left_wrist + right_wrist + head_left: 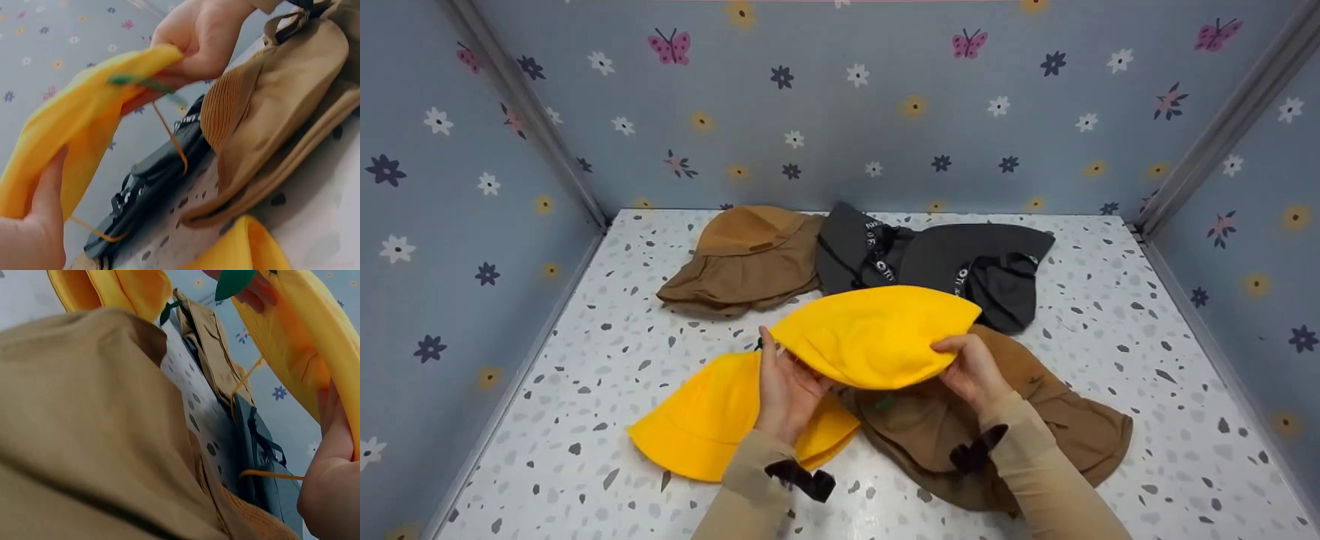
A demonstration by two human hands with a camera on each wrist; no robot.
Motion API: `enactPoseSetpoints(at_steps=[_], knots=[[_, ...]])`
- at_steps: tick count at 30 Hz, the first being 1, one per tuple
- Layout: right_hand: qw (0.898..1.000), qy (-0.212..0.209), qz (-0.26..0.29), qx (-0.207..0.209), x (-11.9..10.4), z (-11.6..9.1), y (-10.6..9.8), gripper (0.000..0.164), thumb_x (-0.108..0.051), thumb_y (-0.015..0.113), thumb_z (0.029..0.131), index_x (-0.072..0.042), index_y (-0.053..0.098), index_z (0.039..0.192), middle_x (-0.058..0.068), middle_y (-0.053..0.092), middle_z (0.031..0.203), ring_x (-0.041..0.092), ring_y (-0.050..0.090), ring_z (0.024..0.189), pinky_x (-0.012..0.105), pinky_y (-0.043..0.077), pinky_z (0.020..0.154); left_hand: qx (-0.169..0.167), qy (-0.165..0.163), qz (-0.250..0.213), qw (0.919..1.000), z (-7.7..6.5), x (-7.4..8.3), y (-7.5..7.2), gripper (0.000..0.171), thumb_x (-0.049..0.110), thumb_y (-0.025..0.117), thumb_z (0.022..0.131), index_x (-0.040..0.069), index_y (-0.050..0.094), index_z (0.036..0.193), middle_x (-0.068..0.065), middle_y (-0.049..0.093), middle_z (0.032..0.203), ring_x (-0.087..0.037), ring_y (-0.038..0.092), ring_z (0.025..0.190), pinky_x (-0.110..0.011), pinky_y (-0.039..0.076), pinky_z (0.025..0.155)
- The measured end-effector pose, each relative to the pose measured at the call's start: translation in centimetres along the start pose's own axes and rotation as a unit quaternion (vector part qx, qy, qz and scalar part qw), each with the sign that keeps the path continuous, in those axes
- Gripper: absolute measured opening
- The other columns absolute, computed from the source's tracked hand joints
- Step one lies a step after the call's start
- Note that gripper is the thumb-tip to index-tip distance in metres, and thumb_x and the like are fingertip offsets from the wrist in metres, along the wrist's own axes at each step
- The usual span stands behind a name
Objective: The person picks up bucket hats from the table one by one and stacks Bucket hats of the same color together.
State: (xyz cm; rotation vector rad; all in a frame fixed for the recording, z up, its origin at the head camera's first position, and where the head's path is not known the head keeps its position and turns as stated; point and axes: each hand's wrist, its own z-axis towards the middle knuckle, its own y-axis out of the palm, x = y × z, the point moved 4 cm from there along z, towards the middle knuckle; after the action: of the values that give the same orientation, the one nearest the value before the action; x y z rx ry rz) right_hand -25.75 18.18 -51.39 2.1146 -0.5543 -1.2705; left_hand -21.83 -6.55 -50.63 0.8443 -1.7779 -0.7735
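Both hands hold a yellow bucket hat up over the other hats, its brim folded together. My left hand grips its left end, thumb up along the edge; in the left wrist view that thumb presses on the yellow fabric. At the other end, my right hand pinches the brim. A thin orange cord hangs from the hat, and a green leaf tab shows near its edge. Below my left hand lies a second yellow hat. Brown hats lie under my right forearm.
A tan and brown hat lies at the back left of the speckled table. Beside it, dark grey caps with printed straps overlap at the back. Patterned blue panels stand behind and at both sides.
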Motion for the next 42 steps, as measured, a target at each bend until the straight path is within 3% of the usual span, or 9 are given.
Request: enactPoseSetpoints(at_steps=[7,10,13,16,19,21,26,33,42], knots=[[0.997,0.005,-0.066,0.042,-1.5,0.2,-1.6,0.038,0.006,0.037,0.084,-0.005,0.038,0.121,0.006,0.054,0.106,0.019,0.057,0.091,0.029,0.053,0.080,-0.085,-0.104,0.058,0.9892,-0.4,0.5,-0.6,0.102,0.081,0.029,0.089,-0.001,0.037,0.149,-0.022,0.069,0.120,-0.034,0.068,0.111,-0.052,0.053,0.096],[0.993,0.019,-0.105,0.047,-2.0,0.1,-2.0,0.039,0.004,0.039,0.082,-0.005,0.038,0.120,0.006,0.053,0.105,0.019,0.055,0.090,0.029,0.052,0.077,-0.113,-0.150,0.125,0.9742,-0.5,0.5,-0.7,0.100,0.079,0.029,0.091,-0.002,0.037,0.149,-0.020,0.069,0.120,-0.034,0.069,0.110,-0.055,0.054,0.093],[0.989,0.038,-0.138,0.040,-2.3,-0.1,-2.1,0.040,0.003,0.041,0.080,-0.005,0.038,0.119,0.006,0.052,0.106,0.019,0.055,0.090,0.029,0.052,0.076,-0.130,-0.194,0.196,0.9525,-0.8,0.2,-0.6,0.091,0.075,0.031,0.094,0.001,0.041,0.147,-0.012,0.070,0.120,-0.026,0.070,0.106,-0.048,0.057,0.092],[0.984,0.049,-0.171,0.027,-2.3,-0.2,-2.0,0.037,0.003,0.042,0.078,-0.004,0.041,0.114,0.006,0.053,0.103,0.019,0.055,0.088,0.027,0.052,0.075,-0.151,-0.231,0.231,0.9329,-1.2,-0.4,-0.5,0.072,0.062,0.043,0.099,0.008,0.041,0.147,-0.006,0.066,0.124,-0.018,0.067,0.107,-0.040,0.055,0.097],[0.979,0.060,-0.195,0.015,-2.2,-0.3,-1.9,0.035,0.003,0.042,0.077,-0.004,0.043,0.111,0.005,0.054,0.100,0.019,0.056,0.087,0.027,0.052,0.073,-0.162,-0.260,0.237,0.9221,-1.9,-0.8,-0.4,0.061,0.042,0.056,0.100,0.012,0.037,0.150,-0.007,0.063,0.132,-0.018,0.066,0.112,-0.039,0.051,0.103],[0.977,0.065,-0.201,0.010,-2.1,-0.4,-1.9,0.035,0.003,0.043,0.076,-0.003,0.043,0.110,0.006,0.055,0.099,0.019,0.057,0.086,0.027,0.052,0.073,-0.157,-0.271,0.239,0.9192,-2.1,-1.1,-0.4,0.070,0.031,0.063,0.097,0.017,0.028,0.156,-0.008,0.059,0.138,-0.020,0.064,0.117,-0.041,0.049,0.105],[0.978,0.064,-0.200,0.006,-2.0,-0.4,-2.1,0.035,0.003,0.042,0.078,-0.003,0.043,0.112,0.006,0.056,0.100,0.018,0.057,0.087,0.026,0.053,0.073,-0.162,-0.244,0.254,0.9218,-1.9,-1.5,-0.1,0.080,0.018,0.061,0.098,0.027,0.011,0.160,-0.012,0.055,0.142,-0.023,0.064,0.117,-0.042,0.050,0.103],[0.981,0.035,-0.190,0.014,-1.9,-0.2,-2.0,0.031,0.003,0.045,0.083,-0.004,0.044,0.113,0.006,0.053,0.104,0.018,0.055,0.092,0.026,0.052,0.079,-0.181,-0.198,0.273,0.9237,-1.5,-1.8,0.0,0.076,0.010,0.055,0.100,0.027,0.011,0.160,-0.012,0.054,0.140,-0.021,0.065,0.114,-0.040,0.052,0.101],[0.985,0.015,-0.170,0.038,-1.2,-0.1,-1.5,0.037,-0.017,0.052,0.099,-0.007,0.042,0.133,0.001,0.055,0.119,0.014,0.057,0.105,0.027,0.049,0.096,-0.155,-0.128,0.256,0.9453,-0.7,-2.3,0.0,0.074,0.006,0.050,0.101,0.031,0.013,0.159,-0.013,0.038,0.155,-0.020,0.062,0.117,-0.037,0.051,0.103]])
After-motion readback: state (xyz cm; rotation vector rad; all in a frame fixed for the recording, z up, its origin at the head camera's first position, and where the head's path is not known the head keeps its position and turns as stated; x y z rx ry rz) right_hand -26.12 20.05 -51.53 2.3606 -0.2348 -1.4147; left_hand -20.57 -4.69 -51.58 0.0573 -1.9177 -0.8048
